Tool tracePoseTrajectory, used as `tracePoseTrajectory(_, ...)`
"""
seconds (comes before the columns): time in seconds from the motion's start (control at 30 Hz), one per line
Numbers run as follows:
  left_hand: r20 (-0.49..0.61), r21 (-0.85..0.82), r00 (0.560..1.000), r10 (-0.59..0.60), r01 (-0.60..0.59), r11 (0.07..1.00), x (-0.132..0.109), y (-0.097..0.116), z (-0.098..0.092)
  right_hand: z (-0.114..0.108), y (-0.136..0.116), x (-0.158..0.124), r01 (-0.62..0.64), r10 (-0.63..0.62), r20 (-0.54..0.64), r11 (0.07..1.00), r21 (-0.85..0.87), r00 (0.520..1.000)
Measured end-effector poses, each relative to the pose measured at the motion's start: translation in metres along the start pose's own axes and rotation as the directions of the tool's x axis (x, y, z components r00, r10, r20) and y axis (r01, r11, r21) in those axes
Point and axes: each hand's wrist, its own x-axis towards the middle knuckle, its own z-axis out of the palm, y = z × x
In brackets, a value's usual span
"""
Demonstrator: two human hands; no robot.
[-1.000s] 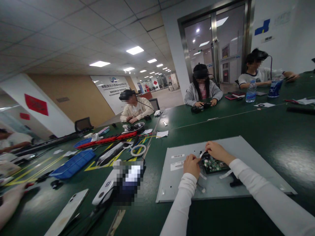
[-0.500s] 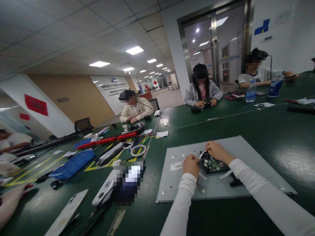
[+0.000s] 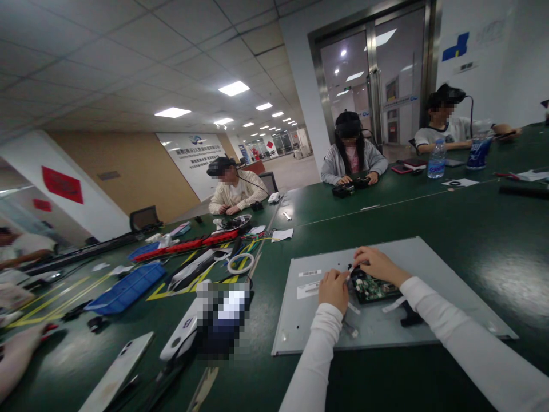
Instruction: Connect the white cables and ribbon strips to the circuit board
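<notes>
A flat grey metal panel (image 3: 450, 303) lies on the green table in front of me. On its middle sits a green circuit board (image 3: 372, 289) in a dark frame. My left hand (image 3: 333, 290) is at the board's left edge, fingertips pinched together. From the far side, my right hand (image 3: 380, 265) reaches over the board's upper left corner with bent, closed fingers. The fingertips of both hands nearly meet there; what they grip is too small to make out. Pale strips of tape (image 3: 392, 306) and a short cable end (image 3: 351, 330) lie near the board.
Left of the panel are a blurred-out lit device, a white power bank (image 3: 182, 337), a white phone (image 3: 118, 372), a blue tray (image 3: 126, 288) and a roll of white tape (image 3: 241, 263). Several people sit around the table. A water bottle (image 3: 436, 160) stands at the far right.
My right fingers have shifted slightly left and down at the board's corner, and the pale strip between the hands shows less. My left hand stays in nearly the same place.
</notes>
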Motion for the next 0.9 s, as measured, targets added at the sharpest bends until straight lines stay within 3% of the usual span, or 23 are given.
tracePoseTrajectory(0.17, 0.042, 0.030, 0.999, 0.026, -0.028, 0.999, -0.0004, 0.0005, 0.0019, 0.0004, -0.0011, -0.0017, 0.031, -0.031, 0.004, 0.999, 0.011, 1.000)
tracePoseTrajectory(0.43, 0.005, 0.045, 0.998, 0.055, -0.055, 0.997, 0.0009, -0.0044, 0.0082, 0.0020, 0.0015, -0.0002, 0.026, -0.026, -0.001, 1.000, 0.009, 1.000)
tracePoseTrajectory(0.9, 0.050, 0.037, 0.999, -0.015, 0.013, 0.999, 0.0015, -0.0017, 0.0021, 0.0045, 0.0031, 0.0010, -0.037, 0.037, 0.003, 0.998, -0.042, 0.999)
